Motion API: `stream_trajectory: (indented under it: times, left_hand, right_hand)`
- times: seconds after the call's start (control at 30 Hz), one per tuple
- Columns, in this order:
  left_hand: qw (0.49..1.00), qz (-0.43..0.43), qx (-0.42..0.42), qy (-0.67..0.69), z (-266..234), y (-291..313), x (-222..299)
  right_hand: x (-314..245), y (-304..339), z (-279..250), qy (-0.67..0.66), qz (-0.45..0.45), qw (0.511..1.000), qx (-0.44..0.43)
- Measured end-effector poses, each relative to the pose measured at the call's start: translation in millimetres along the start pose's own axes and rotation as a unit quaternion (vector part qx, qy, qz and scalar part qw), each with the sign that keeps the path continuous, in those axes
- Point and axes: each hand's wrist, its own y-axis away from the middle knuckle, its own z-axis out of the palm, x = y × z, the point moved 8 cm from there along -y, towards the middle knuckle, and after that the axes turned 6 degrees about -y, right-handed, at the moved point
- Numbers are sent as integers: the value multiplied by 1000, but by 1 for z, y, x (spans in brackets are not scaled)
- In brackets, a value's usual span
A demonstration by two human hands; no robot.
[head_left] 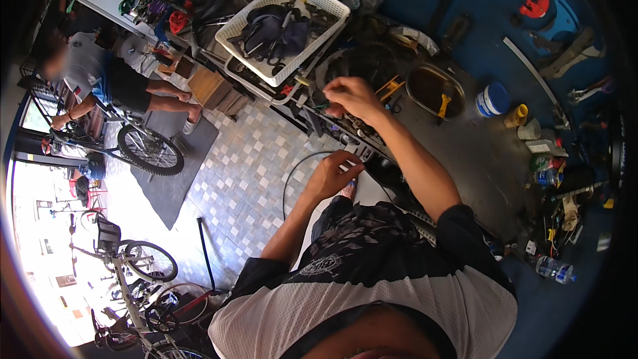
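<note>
My left hand (pixel 334 174) is closed on a thin black cable (pixel 292 171) that loops down over the checkered floor (pixel 246 179). My right hand (pixel 352 98) reaches out over the front edge of the dark workbench (pixel 478 159), fingers bent among small parts and tools there; whether it grips anything I cannot tell. Both forearms come up from my patterned shorts and white mesh shirt.
A white plastic basket (pixel 286 26) of dark items stands on the bench's left end. A metal bowl (pixel 435 90), a blue-and-white tub (pixel 492 99) and bottles (pixel 555 269) lie on the bench. A seated person (pixel 106 80) works on a bicycle wheel (pixel 151 151) at left. Bicycles (pixel 133 279) stand lower left.
</note>
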Motion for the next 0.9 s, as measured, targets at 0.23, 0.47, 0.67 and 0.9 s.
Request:
stream_trajectory:
  times: [0.23, 0.47, 0.67, 0.9]
  left_hand:
    - [996, -69, 54, 13, -43, 33, -46]
    - [995, -74, -4, 67, -17, 18, -56]
    - [978, 42, -181, 90, 30, -36, 14]
    - [942, 109, -298, 107, 108, -69, 116]
  right_hand:
    - [37, -96, 54, 14, 46, 993, 110]
    - [-7, -6, 2, 55, -99, 990, 79]
    - [-22, 181, -162, 222, -177, 896, 340]
    - [30, 492, -334, 474, 116, 591, 642]
